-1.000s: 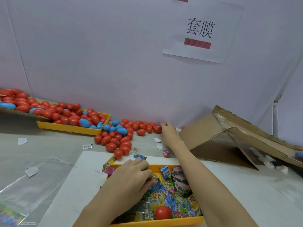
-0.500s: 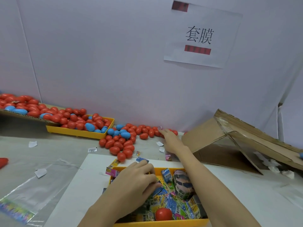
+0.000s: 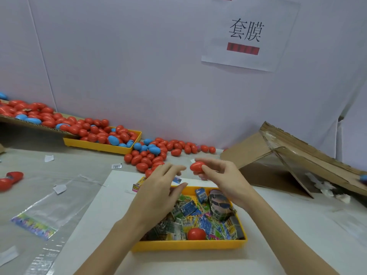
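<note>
My right hand grips a red plastic egg above the far edge of a yellow tray. The tray holds several small printed packets, a wrapped oval item and one red egg. My left hand hovers over the tray's left side, fingers relaxed and spread, holding nothing, its fingertips close to the held egg.
Loose red and blue eggs lie along the wall, more fill a second yellow tray and a cardboard ramp. A collapsed cardboard box sits right. Clear plastic bags and a red open egg lie left.
My right hand drew back from the egg row by the wall, now holding a red egg. My left hand lifted out of the packets and its fingers opened.
</note>
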### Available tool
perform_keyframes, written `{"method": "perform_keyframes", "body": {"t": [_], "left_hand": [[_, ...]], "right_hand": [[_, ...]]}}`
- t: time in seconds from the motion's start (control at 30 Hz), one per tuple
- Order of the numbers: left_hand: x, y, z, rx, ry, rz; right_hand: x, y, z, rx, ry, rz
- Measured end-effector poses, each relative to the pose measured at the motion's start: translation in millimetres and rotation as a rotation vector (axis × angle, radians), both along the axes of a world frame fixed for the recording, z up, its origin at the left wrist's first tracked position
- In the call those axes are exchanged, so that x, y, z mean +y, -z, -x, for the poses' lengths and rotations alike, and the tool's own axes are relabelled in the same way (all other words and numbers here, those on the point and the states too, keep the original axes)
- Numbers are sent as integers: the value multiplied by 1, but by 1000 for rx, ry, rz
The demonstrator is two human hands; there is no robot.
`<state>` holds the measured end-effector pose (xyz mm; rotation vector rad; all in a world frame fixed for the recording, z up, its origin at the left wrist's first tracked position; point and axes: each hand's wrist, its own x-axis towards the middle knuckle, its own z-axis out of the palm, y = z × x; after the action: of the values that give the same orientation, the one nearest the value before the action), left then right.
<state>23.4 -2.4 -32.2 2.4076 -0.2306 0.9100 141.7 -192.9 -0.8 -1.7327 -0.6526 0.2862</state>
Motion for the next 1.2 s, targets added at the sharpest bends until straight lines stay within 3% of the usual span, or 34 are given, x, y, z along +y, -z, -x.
{"method": "perform_keyframes", "body": {"t": [0.1, 0.23, 0.33, 0.47, 0.6, 0.8, 0.87, 1.03, 1.13, 1.2], "left_hand": [[-10, -4, 3, 16, 106, 236], [-20, -6, 5, 0, 232, 344], [-20, -7, 5, 63, 291, 462], [-18, -8, 5, 69, 314, 408], [-18, -8, 7, 102, 335, 331], [-13, -11, 5, 101, 363, 353], [-9, -13, 4, 125, 359, 390], [4, -13, 1, 196, 229, 508], [8, -13, 1, 236, 164, 551], [8, -11, 1, 241, 170, 517]], "right_hand": [[-20, 5, 40, 148, -79, -116], [-25, 5, 59, 257, -125, -223], [-27, -1, 58, 262, -129, -180], [-30, 0, 57, 225, -75, -111], [-24, 7, 59, 181, -101, -174], [-11, 21, 66, 282, -192, -278], [-8, 22, 65, 152, -176, -179], [-9, 36, 56, -700, 134, 361], [-9, 39, 53, -722, 58, 640], [-8, 40, 52, -715, 68, 689]]}}
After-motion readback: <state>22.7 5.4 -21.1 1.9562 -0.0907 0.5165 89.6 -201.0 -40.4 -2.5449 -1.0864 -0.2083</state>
